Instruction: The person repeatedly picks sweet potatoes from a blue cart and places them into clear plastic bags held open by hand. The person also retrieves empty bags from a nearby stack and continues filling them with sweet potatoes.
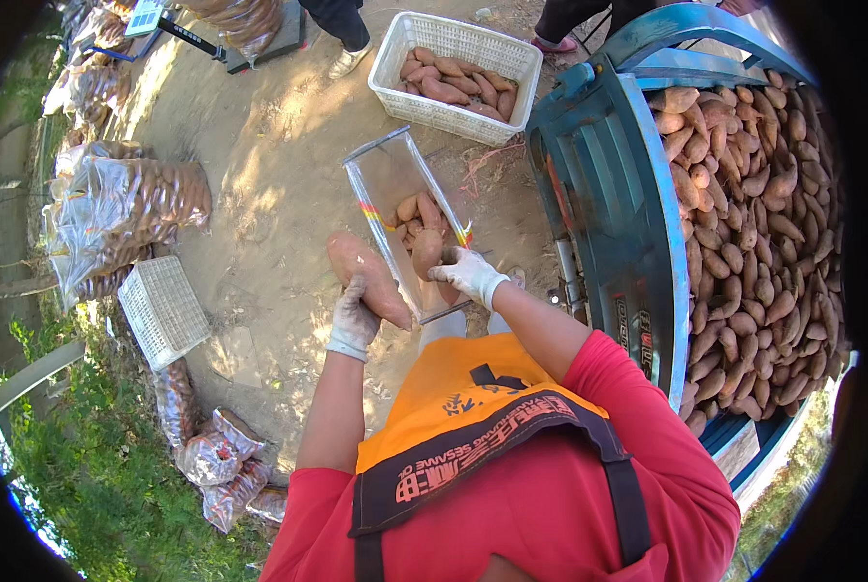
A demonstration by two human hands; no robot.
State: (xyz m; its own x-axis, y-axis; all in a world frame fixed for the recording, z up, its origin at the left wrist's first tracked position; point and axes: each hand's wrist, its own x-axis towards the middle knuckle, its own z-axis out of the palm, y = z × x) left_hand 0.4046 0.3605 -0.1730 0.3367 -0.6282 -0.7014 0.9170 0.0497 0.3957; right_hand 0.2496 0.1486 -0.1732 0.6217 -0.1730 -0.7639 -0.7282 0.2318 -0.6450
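Note:
A large sweet potato (364, 275) is gripped in my gloved left hand (354, 316), just left of a metal frame (367, 200). The frame holds a clear plastic bag open, and a colored band shows on the bag's edge. Several sweet potatoes (428, 207) lie inside the bag. My gloved right hand (470, 275) reaches over the frame's right side. Its fingers are around the lower end of another sweet potato (426, 251) at the bag's opening.
A white plastic crate (452, 124) of sweet potatoes stands ahead. On the right is a blue truck bed (608, 218) heaped with sweet potatoes (754, 254). Filled bags (135, 196) and an upturned crate (164, 313) line the left. Two people's legs (339, 29) show beyond, near a platform scale (266, 44).

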